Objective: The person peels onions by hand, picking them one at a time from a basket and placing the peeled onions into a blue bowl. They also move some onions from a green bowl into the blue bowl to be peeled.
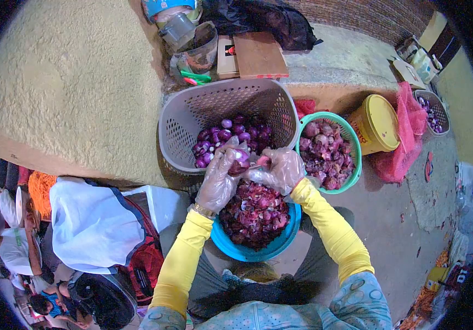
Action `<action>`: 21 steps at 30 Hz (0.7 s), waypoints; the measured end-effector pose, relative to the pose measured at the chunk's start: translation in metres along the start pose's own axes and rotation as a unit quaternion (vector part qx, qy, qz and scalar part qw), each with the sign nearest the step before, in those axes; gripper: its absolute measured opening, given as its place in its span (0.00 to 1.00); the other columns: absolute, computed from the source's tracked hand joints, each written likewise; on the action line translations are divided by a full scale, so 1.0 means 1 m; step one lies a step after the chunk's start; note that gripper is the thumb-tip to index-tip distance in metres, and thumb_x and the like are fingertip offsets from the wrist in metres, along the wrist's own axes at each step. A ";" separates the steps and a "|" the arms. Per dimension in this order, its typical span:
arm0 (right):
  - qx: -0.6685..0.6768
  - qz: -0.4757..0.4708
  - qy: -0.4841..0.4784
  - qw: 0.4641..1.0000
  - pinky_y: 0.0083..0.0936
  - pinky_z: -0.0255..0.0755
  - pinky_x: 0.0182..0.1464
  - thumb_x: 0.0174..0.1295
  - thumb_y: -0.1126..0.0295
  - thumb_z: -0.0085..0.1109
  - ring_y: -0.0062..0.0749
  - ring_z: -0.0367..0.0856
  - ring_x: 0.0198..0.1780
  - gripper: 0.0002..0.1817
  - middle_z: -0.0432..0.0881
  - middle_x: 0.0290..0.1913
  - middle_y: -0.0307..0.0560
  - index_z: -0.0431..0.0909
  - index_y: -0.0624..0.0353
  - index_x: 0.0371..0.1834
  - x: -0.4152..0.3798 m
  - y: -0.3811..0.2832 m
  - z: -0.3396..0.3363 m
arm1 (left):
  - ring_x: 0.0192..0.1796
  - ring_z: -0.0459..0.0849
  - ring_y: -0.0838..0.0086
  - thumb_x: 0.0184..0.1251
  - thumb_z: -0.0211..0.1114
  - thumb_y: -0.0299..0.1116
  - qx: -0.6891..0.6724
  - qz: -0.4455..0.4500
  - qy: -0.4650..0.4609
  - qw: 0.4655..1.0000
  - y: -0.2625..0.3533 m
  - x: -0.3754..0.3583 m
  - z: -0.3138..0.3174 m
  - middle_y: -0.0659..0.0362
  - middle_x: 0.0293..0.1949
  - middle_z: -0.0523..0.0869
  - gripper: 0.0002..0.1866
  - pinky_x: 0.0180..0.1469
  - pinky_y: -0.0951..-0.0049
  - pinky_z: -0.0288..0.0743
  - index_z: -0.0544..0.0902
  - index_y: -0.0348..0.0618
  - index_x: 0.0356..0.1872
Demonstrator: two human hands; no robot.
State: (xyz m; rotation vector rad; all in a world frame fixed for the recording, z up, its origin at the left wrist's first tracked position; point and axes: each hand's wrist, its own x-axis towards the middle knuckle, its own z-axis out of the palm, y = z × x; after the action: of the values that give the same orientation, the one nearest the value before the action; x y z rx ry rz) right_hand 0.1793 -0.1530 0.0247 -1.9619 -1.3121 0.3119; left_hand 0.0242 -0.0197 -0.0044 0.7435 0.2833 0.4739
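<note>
- Your L hand (218, 184), gloved in clear plastic, has its grip curled round 1 purple onion (241, 162), held just above the near rim of the gray basket (178, 124), btwn it & the blue basin (258, 255).
- Your R hand (280, 168), also gloved, seems to pinch 1 reddish bit (263, 161) right beside the onion; prob. skin, but too small to be sure.
- Looks like skin-stripping: hold the onion firm w/ L, pull R away in 1 long strip, not tiny flakes.
- Turn the onion w/ L fingers so R needn't reach round. Loose glove plastic may slip or snag, so pinch w/ fingertips.
- Drop waste over the loose skins (255, 213) in the basin; tilt away from the basket so no flakes land on the peeled onions (224, 134).
- To your R: green basket (358, 159) of skin-on onions (327, 151), near your R wrist. Mind that rim when you swing out.
- Past it: yellow bucket (382, 122) & red mesh sack (404, 143), clear of your hands.
- Beyond the gray basket: cardboard box (261, 54), no bother.
</note>
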 end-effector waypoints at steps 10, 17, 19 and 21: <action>-0.011 0.048 -0.007 0.999 0.49 0.78 0.38 0.56 0.31 0.67 0.57 0.86 0.33 0.33 0.85 0.27 0.59 0.87 0.54 0.34 0.000 -0.004 0.005 | 0.70 0.78 0.64 0.83 0.59 0.41 0.036 -0.009 -0.008 0.999 0.003 -0.001 0.006 0.54 0.67 0.80 0.20 0.69 0.57 0.75 0.73 0.51 0.69; -0.017 0.032 -0.015 0.999 0.50 0.78 0.39 0.65 0.35 0.60 0.58 0.86 0.33 0.30 0.85 0.28 0.61 0.88 0.55 0.34 0.002 0.003 0.006 | 0.68 0.78 0.67 0.80 0.61 0.36 0.002 -0.042 0.000 0.999 0.009 -0.002 0.008 0.56 0.63 0.81 0.21 0.70 0.53 0.74 0.73 0.49 0.70; -0.017 0.040 -0.019 0.999 0.50 0.78 0.39 0.65 0.35 0.60 0.58 0.86 0.33 0.30 0.85 0.27 0.61 0.88 0.55 0.32 0.002 0.002 0.004 | 0.68 0.78 0.66 0.80 0.62 0.36 -0.018 -0.046 -0.001 0.999 0.006 -0.002 0.004 0.55 0.64 0.81 0.22 0.70 0.52 0.74 0.73 0.48 0.70; 0.006 0.000 -0.022 1.000 0.50 0.78 0.37 0.65 0.36 0.61 0.58 0.86 0.32 0.29 0.85 0.26 0.59 0.88 0.53 0.29 0.001 0.002 0.004 | 0.68 0.78 0.65 0.79 0.62 0.37 -0.065 -0.053 -0.008 0.996 0.002 -0.002 0.000 0.54 0.65 0.80 0.23 0.72 0.52 0.72 0.73 0.47 0.71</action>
State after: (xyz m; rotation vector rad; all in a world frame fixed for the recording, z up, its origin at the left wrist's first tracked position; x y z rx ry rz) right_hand 0.1792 -0.1505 0.0209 -1.9560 -1.3349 0.3647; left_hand 0.0219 -0.0192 -0.0031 0.6016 0.2723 0.3812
